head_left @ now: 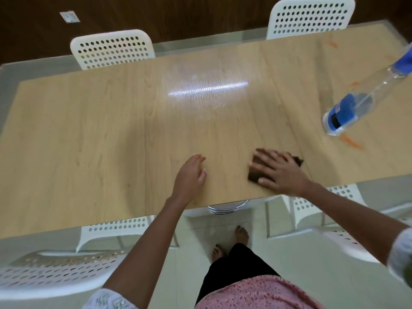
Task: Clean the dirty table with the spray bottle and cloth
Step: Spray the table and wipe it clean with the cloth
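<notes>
A light wooden table (111, 130) with a glass border fills the view. My right hand (278, 170) lies flat with spread fingers on a dark brown cloth (254, 175) near the table's front edge. My left hand (191, 175) hovers or rests just left of it, fingers loosely curled, holding nothing. A clear spray bottle (356, 103) with a blue label and blue top stands at the right side of the table. Orange streaks (352, 142) mark the wood in front of the bottle, and another orange streak (333, 43) lies at the far right.
White perforated chairs stand around the table: two at the far side (112, 49) (311, 16), and others at the near side (116, 228) (312, 204), with one at the lower left (55, 268). My bare feet are on a pale tiled floor.
</notes>
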